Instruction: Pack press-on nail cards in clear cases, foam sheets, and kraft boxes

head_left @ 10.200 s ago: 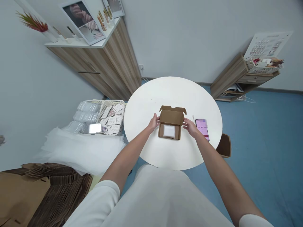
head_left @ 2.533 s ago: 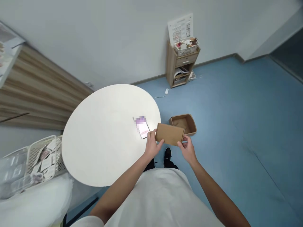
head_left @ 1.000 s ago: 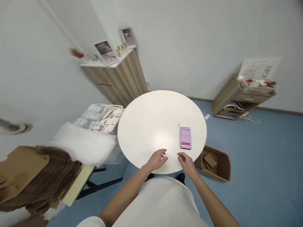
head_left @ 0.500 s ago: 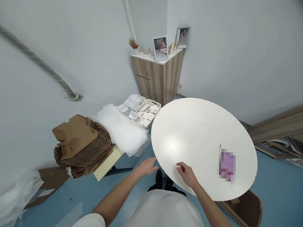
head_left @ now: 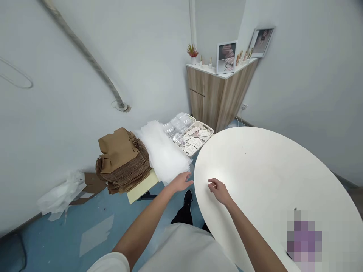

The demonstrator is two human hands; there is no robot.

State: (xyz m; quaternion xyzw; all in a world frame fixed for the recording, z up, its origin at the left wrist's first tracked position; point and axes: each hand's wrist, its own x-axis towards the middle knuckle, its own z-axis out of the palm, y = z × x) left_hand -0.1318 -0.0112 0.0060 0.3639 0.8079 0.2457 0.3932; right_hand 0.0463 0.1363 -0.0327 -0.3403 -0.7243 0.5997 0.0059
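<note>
My left hand (head_left: 181, 181) is stretched out to the left of the round white table (head_left: 272, 177), fingers apart and holding nothing, close to a pile of white foam sheets (head_left: 163, 151). My right hand (head_left: 217, 189) hovers over the table's near-left edge with loosely curled fingers and nothing in them. A stack of flat brown cardboard box blanks (head_left: 121, 160) lies on a low side table beyond the foam. Behind that sit white baskets (head_left: 188, 132) with clear bags and printed cards.
A phone (head_left: 304, 240) lies on the table at the lower right. A wooden corner cabinet (head_left: 218, 94) with framed pictures and a small plant stands against the wall. Plastic wrap and cardboard scraps (head_left: 70, 189) lie on the blue floor at left.
The closed brown box has left my hands and lies in the carton on the floor. My view has swung left, and my left hand has reached off the table toward the foam sheets.
</note>
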